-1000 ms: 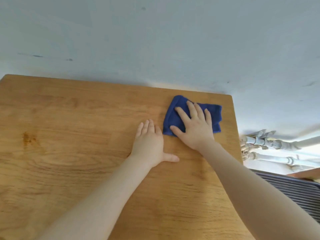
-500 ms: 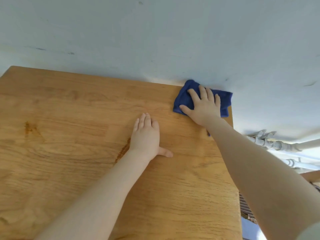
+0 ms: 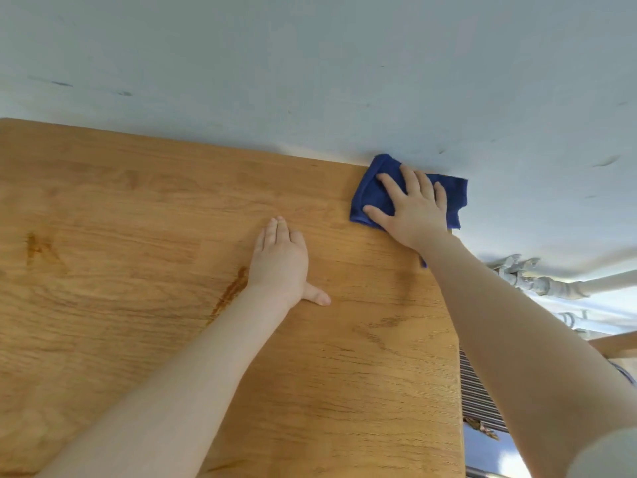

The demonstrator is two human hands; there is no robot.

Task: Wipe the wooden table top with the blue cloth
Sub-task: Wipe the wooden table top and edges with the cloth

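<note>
Both of our hands are lying flat on the wooden table top [image 3: 138, 236]. We are pressing our right hand [image 3: 415, 210], fingers straight and spread, down on the blue cloth [image 3: 370, 194], which is sitting at the far right corner against the pale wall [image 3: 310, 63]. We are seeing the cloth as deep navy, folded and rumpled, its right edge hanging past the table's side. We are resting our left hand [image 3: 281, 260] palm down on bare wood, fingers together, thumb out, holding nothing. Grey pipes [image 3: 537, 282] are showing beyond the table's right edge.
</note>
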